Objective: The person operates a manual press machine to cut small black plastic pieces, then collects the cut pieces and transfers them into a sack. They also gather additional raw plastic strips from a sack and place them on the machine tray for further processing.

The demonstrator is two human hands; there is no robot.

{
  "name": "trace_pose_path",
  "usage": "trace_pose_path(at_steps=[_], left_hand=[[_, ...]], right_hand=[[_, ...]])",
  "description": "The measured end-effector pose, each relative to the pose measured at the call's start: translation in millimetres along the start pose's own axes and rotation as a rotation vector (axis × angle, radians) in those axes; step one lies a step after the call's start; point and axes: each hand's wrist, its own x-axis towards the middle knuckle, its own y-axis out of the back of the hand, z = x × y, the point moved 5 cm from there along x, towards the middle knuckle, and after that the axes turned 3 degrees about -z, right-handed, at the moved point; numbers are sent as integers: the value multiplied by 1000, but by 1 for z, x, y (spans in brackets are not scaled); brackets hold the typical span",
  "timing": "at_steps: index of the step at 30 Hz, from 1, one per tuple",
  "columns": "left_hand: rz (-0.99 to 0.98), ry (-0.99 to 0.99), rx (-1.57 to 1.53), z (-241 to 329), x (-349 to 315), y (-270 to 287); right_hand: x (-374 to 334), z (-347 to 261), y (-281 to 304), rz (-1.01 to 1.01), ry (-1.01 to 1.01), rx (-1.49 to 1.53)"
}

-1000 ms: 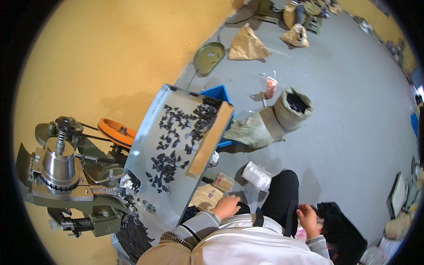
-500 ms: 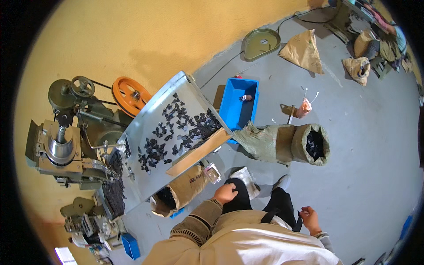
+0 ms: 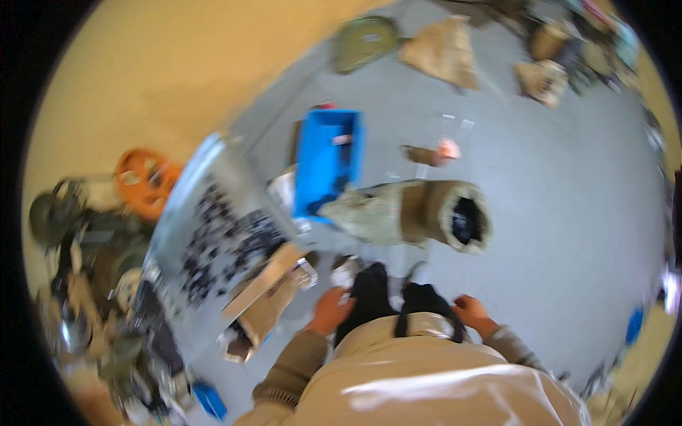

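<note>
The picture is smeared by motion. My left hand [image 3: 332,311] hangs beside my left thigh, between the black trousers [image 3: 369,298] and a brown sack [image 3: 266,312] under the sheet-metal table's edge. My right hand [image 3: 472,314] is at my right side with its fingers bent, near a dark strap at the edge of my cream apron [image 3: 426,362]. Blur hides whether either hand's fingers close on anything. Small black parts [image 3: 220,241] lie scattered on the metal table [image 3: 185,206], which has a wooden strip [image 3: 263,280] along its near edge.
Ahead stands an upright rolled-top sack [image 3: 437,213] with black contents, beside a blue crate [image 3: 327,160]. A machine with an orange wheel [image 3: 145,183] is at the left. An olive tray [image 3: 366,42] and tan sacks [image 3: 444,53] lie on the far floor; another person [image 3: 625,46] sits far right.
My view has swung to the right and my body has moved forward, so the table and machine sit farther left. My right hand has moved from the dark strap's end closer to my side.
</note>
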Motion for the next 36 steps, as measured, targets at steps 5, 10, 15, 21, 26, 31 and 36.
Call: trace_pose_path(at_steps=[5,10,15,21,26,31,36], left_hand=[[97,-205,-18,48,-11,48],[868,-88,72,39,-69,187],[504,-52,219,-3,-54,240],[176,-135,65,-6,-34,239],[129,-276,-9,9,-19,247],[109,-259,18,16,-5,246],[355,-107,158,77,-7,268]], right_hand=[[12,-100,49,60,195,78],[30,-253,73,15,633,15],[37,-343,63,-70,775,-30],[36,-354,58,-178,765,-66],[36,-337,71,-139,689,-129],[34,-317,93,-64,630,-63],[25,-294,138,-6,692,-37]])
